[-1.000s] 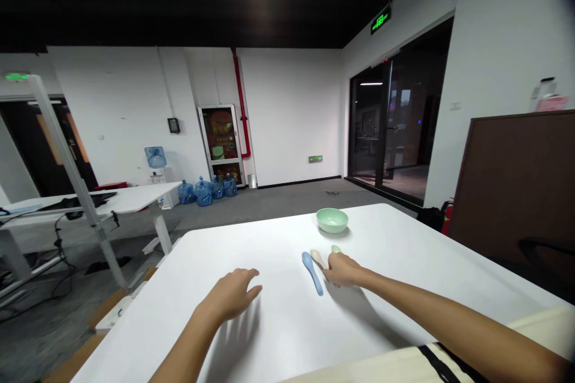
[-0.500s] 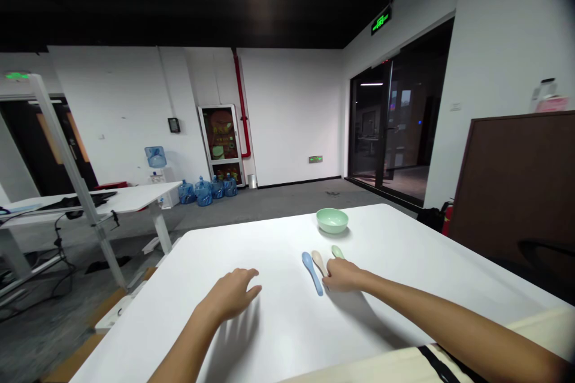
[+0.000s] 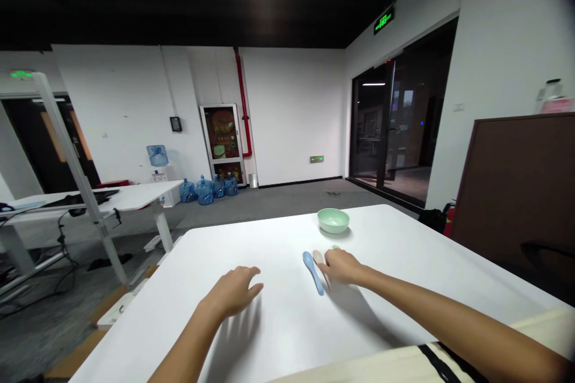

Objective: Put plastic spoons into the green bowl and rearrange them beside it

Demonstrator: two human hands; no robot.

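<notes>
1. Head view, your right hand: fingers curled down over the pale-green plastic-looking spoon, with just its tip peeking out past your knuckles. Can't tell if you're really pinching it or only touching.
2. Your left hand hangs loosely spread, holding nothing.
3. Progress, imo: the long light-blue spoon and beige spoon already lie side by side on the white table; the green one looks like the unsettled bit. All three sit outside the round mint-green bowl.
4. Versus half a second ago: your right hand's shifted toward the bowl, hiding more green spoon and baring more beige handle. Left's basically unchanged.
</notes>
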